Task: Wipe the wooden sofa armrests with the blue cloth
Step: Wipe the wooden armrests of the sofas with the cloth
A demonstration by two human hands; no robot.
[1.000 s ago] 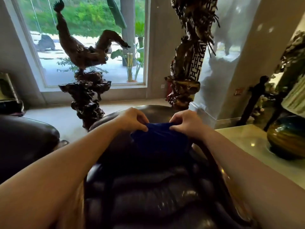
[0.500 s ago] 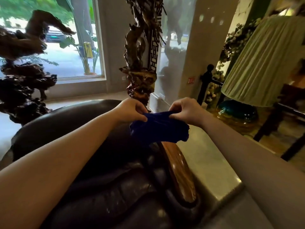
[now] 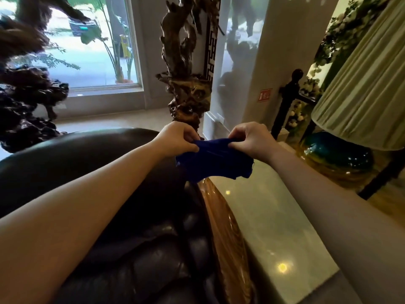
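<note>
A dark blue cloth [image 3: 213, 160] hangs stretched between both hands in the middle of the view. My left hand [image 3: 178, 140] pinches its left top edge and my right hand [image 3: 249, 139] pinches its right top edge. The cloth is held in the air just above the far end of a glossy wooden sofa armrest [image 3: 221, 218], which runs from under the cloth toward the bottom of the frame. To the armrest's left lies the dark leather sofa [image 3: 140, 255]; my left forearm crosses over it.
A pale polished side table [image 3: 278, 233] lies right of the armrest, carrying a lamp with a blue-green glass base [image 3: 337, 156] and pleated shade [image 3: 368, 88]. Carved root sculptures stand behind the sofa [image 3: 186, 84] and at far left [image 3: 24, 102]. A window is behind.
The view has swung right, bringing the wooden armrest and side table into sight. Both hands have kept hold of the cloth, which now hangs over the armrest's far end.
</note>
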